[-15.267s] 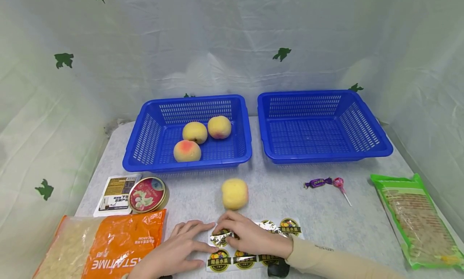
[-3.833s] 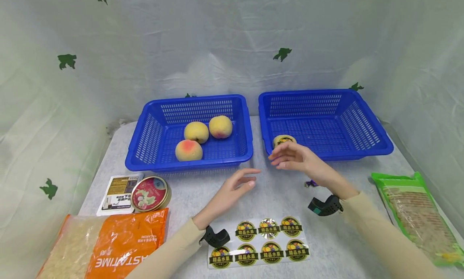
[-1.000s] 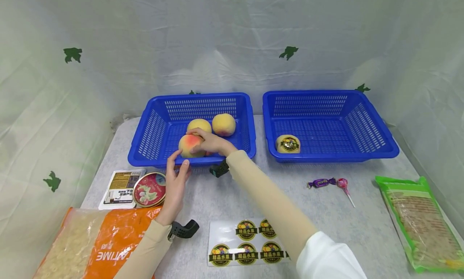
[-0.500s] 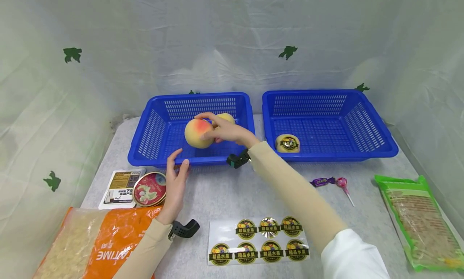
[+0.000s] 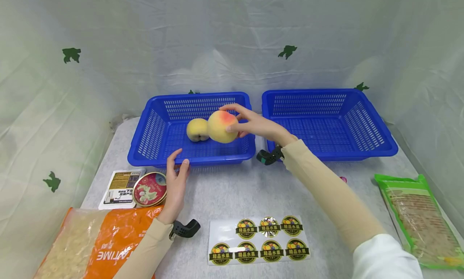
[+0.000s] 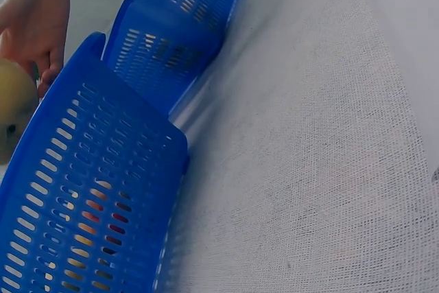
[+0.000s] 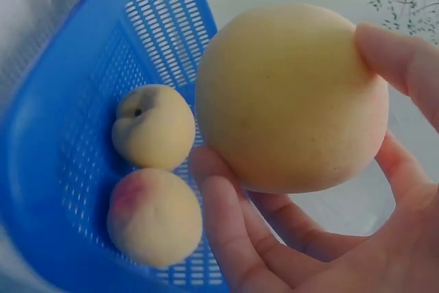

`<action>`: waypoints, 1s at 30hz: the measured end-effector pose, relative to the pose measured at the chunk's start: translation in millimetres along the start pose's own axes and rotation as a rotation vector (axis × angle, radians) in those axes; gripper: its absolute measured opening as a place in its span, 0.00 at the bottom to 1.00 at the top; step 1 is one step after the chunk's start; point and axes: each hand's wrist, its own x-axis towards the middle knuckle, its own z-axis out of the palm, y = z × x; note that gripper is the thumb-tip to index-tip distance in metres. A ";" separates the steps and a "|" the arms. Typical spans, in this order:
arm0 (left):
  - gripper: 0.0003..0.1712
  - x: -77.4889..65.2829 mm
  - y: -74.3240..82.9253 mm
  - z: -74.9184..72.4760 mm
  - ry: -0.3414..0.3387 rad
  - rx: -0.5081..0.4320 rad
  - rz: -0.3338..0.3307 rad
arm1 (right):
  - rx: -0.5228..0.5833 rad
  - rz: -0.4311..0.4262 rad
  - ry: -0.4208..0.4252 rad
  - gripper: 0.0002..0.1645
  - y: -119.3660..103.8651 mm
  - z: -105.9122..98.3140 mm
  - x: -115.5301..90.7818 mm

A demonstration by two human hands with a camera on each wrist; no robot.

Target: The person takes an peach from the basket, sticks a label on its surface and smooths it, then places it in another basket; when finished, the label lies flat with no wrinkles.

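My right hand (image 5: 255,124) grips a yellow peach with a red blush (image 5: 222,128), thumb and fingers curled round it. It is held over the left blue basket (image 5: 137,156). Two more peaches lie in that basket: in the right wrist view, one peach (image 7: 154,127) shows its stem hollow and the other peach (image 7: 154,217) a pink patch; the held fruit covers the second in the head view. My left hand (image 5: 175,188) is at the basket's front rim, fingers loosely bent and apart, with nothing between them.
A second blue basket (image 5: 362,154) stands at right, partly behind my right forearm. A sticker sheet (image 5: 259,240) lies at the front. At left are an orange macaroni bag (image 5: 98,246), a red round tin (image 5: 149,189) and a flat white pack (image 5: 121,189); at right, a green-edged bag (image 5: 420,222).
The right hand has lifted the red-blushed peach off the basket floor and carried it rightward. Earlier, a stickered peach appeared in the right basket; the forearm now covers that spot. The left hand stays put.
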 end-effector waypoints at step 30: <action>0.26 0.3 -4.3 -0.1 0.022 0.043 0.013 | 0.227 -0.102 -0.175 0.28 41.7 30.9 -92.5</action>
